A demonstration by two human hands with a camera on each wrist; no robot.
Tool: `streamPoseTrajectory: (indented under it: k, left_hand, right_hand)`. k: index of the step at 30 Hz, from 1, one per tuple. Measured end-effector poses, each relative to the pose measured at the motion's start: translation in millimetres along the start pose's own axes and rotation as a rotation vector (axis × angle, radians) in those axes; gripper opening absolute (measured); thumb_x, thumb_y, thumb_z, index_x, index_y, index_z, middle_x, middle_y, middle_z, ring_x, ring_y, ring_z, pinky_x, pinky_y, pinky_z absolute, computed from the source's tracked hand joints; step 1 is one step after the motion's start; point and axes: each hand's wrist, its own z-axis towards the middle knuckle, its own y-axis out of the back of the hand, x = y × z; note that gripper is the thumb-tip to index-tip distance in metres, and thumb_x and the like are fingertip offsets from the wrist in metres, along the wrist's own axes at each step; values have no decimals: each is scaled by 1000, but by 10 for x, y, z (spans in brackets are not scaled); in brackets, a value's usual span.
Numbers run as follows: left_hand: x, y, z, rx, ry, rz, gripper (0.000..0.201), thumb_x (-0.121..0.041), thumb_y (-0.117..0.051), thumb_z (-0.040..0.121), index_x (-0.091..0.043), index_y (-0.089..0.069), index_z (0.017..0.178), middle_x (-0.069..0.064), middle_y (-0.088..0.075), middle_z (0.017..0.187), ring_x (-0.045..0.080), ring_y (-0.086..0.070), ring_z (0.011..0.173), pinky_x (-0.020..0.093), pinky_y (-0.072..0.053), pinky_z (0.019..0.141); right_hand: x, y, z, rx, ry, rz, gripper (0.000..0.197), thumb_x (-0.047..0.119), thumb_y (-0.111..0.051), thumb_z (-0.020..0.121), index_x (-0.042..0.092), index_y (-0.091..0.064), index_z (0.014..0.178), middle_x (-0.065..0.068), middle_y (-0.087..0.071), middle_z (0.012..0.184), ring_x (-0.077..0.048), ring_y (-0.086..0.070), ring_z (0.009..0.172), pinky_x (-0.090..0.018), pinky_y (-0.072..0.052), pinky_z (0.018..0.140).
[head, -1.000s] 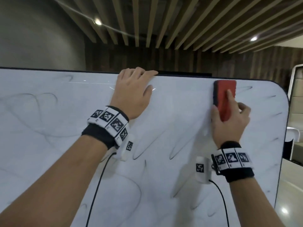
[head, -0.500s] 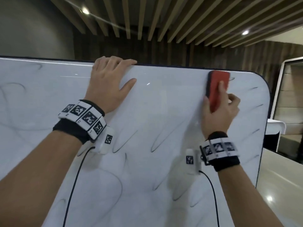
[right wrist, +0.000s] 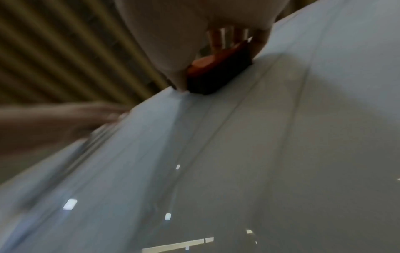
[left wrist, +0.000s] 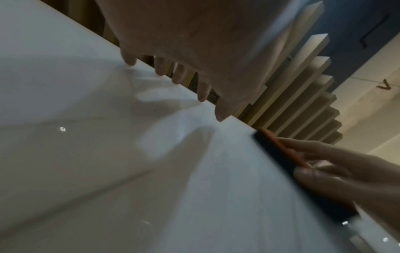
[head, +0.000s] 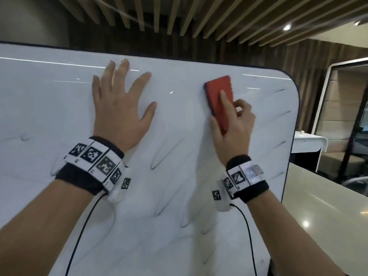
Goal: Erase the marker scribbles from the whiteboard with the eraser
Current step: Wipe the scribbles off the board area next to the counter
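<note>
The whiteboard (head: pixel 179 136) stands upright in front of me, with thin black marker strokes (head: pixel 159 158) across its middle, lower part and right edge. My right hand (head: pixel 233 124) grips the red eraser (head: pixel 219 100) and presses it flat to the board near the upper right. In the right wrist view the eraser (right wrist: pixel 216 75) sits dark-faced against the whiteboard (right wrist: pixel 259 154). My left hand (head: pixel 121 104) lies flat on the board, fingers spread and straight, below the top edge. The left wrist view shows the left hand's fingertips (left wrist: pixel 179 78) on the whiteboard (left wrist: pixel 108 171) and the eraser (left wrist: pixel 281 154) beyond.
A pale counter (head: pixel 322 206) runs along the board's right side. Behind it stand a white stand (head: pixel 306 144) and a glass-walled booth (head: pixel 348 116). Wooden slats (head: pixel 199 14) cover the ceiling. Cables (head: pixel 83 236) hang from both wristbands.
My left hand has left the board's top edge and now lies flat with spread fingers lower down. The eraser has come down and leftwards from the top edge. The view has swung right.
</note>
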Motion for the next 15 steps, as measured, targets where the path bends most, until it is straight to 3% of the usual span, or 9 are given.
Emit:
streamPoseTrajectory:
  k: [2,4,5,7,9,10,11,13,15]
  left_hand:
    - [-107,-22,18,0,51,-4,61,-48,-55,99,-27,-40,154,16,-22,166,39,-14,156,63,-13,125]
    - [-160,-40,21,0,72,16,63,-49,-56,99,-28,-37,155,17,-20,166,40,-13,156,65,-13,124]
    - [-168,-43,17,1,75,32,64,-49,-56,98,-28,-36,156,18,-19,166,41,-12,156,65,-13,124]
    - [-179,-37,13,3,75,65,66,-50,-55,98,-29,-33,157,18,-20,166,42,-13,155,66,-14,123]
    - [-192,-31,20,2,73,90,66,-50,-55,98,-28,-33,156,19,-22,165,43,-15,154,67,-16,122]
    - [-193,-31,27,-2,74,98,66,-51,-56,98,-28,-34,155,20,-24,164,43,-17,154,66,-17,122]
    - [-195,-35,36,-7,77,105,66,-52,-56,98,-27,-34,155,20,-25,163,44,-19,153,66,-18,122]
    - [-201,-42,90,-20,84,125,67,-54,-56,97,-26,-34,154,21,-28,160,45,-22,150,63,-19,122]
    - [-213,-50,199,-32,61,157,68,-57,-53,98,-25,-34,155,21,-28,158,45,-23,149,63,-19,122]
  right_hand:
    - [-18,-15,-84,133,274,-56,51,32,-66,95,31,-54,145,-13,-50,133,-30,-46,111,-43,-42,99]
    - [-322,88,96,93,255,-110,52,31,-65,94,30,-55,145,-15,-52,131,-32,-49,110,-39,-39,98]
    - [-507,181,223,18,131,-89,55,31,-65,93,30,-53,146,-18,-51,131,-33,-50,110,-33,-36,98]
    - [-786,390,466,-135,-267,11,58,32,-64,93,32,-49,149,-19,-47,134,-35,-50,117,-22,-28,95]
    - [-830,409,556,-182,-566,44,60,35,-62,95,35,-43,152,-15,-43,139,-34,-45,124,-23,-29,103]
    - [-722,370,534,-160,-543,34,59,35,-60,96,34,-42,152,-15,-42,139,-33,-44,123,-31,-34,108]
    - [-579,308,469,-117,-409,30,59,36,-59,96,32,-42,152,-16,-43,137,-33,-44,119,-38,-37,107]
    - [-363,188,266,53,-2,11,57,36,-59,96,31,-45,150,-14,-45,134,-30,-44,112,-39,-38,101]
    - [-430,175,151,172,253,-50,53,37,-60,96,32,-49,148,-12,-47,133,-28,-46,110,-41,-41,99]
